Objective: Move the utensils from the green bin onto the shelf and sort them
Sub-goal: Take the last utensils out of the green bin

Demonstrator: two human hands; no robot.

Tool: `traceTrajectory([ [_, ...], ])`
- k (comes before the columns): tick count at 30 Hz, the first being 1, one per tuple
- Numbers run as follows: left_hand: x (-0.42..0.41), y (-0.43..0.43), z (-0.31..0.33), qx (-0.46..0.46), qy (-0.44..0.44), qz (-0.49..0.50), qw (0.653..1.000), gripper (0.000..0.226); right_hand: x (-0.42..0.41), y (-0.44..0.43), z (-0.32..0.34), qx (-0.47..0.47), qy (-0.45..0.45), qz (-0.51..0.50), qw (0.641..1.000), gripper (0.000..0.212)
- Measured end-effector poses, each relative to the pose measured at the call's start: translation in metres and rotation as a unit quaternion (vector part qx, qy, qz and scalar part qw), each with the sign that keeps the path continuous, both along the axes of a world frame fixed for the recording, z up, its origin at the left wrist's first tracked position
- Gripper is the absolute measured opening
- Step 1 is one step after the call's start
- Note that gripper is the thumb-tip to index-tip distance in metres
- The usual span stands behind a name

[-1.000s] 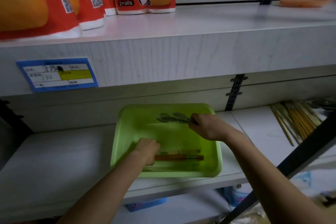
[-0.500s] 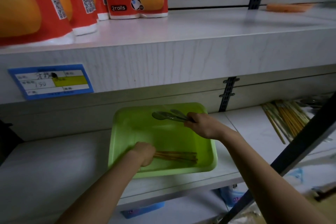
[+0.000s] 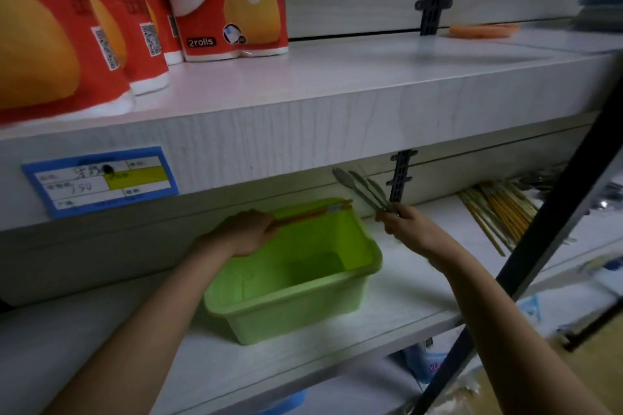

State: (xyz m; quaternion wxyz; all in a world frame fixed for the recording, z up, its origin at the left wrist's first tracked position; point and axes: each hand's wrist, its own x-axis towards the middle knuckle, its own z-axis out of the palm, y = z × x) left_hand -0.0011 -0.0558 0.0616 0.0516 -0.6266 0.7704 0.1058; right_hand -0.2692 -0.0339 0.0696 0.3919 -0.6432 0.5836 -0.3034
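The green bin (image 3: 296, 313) is smooth moulded plastic, rectangular with rounded corners and a rolled rim. It stands on the lower shelf (image 3: 101, 347), a pale board with a faint wood-grain print, its near corner close to the shelf's front edge.

The left hand (image 3: 242, 232) is above the bin's back rim, fingers curled round one end of a small bundle of straight orange-brown chopsticks (image 3: 313, 215) that lies level along that rim; their number cannot be told. The right hand (image 3: 408, 226) is past the bin's right rim, above the shelf, clamped on the handles of thin grey metal spoons (image 3: 360, 189). Their oval bowls fan up and leftward; three seem to show.

Toward the shelf's right end lies one loose pile of many thin yellow and brown chopsticks (image 3: 499, 209), with blurred shiny metal pieces (image 3: 539, 178) behind it.

One blue-framed price label (image 3: 101, 178) is on the front face of the upper shelf (image 3: 337, 118). On that shelf stand at least four glossy red packs of paper rolls (image 3: 236, 10).
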Motion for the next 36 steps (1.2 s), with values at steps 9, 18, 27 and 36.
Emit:
traceTrajectory([
  [9, -0.048, 0.043, 0.043, 0.138, 0.248, -0.084, 0.955, 0.018, -0.068, 0.086, -0.016, 0.080, -0.182, -0.148, 0.969, 0.019],
  [18, -0.132, 0.081, 0.018, 0.251, 0.330, -0.125, 0.901, 0.018, -0.140, 0.162, -0.025, 0.097, -0.222, -0.210, 0.947, 0.022],
  [27, -0.274, 0.106, 0.005, 0.301, 0.391, -0.133, 0.860, 0.021, -0.261, 0.197, -0.027, 0.088, -0.258, -0.302, 0.913, 0.021],
  [36, -0.417, 0.110, -0.036, 0.311, 0.483, -0.063, 0.816, 0.021, -0.371, 0.184, -0.034, 0.074, -0.250, -0.329, 0.907, 0.023],
])
